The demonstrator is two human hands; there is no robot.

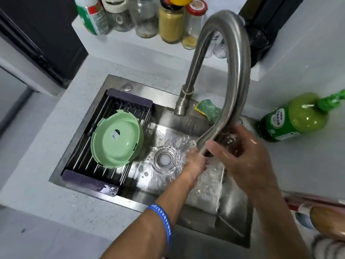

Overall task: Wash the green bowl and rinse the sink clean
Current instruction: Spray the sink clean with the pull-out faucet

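Observation:
The green bowl lies upside down on the dark drying rack that spans the left part of the steel sink. The curved steel faucet arches over the basin, and water runs from its spout. My right hand grips the spout end of the faucet. My left hand, with a blue wristband on the forearm, is under the running water with fingers apart, holding nothing. Water splashes around the round drain.
A green-and-yellow sponge rests on the sink's back rim beside the faucet base. A green dish-soap bottle lies on the counter at the right. Several jars and a bottle stand on the white ledge behind.

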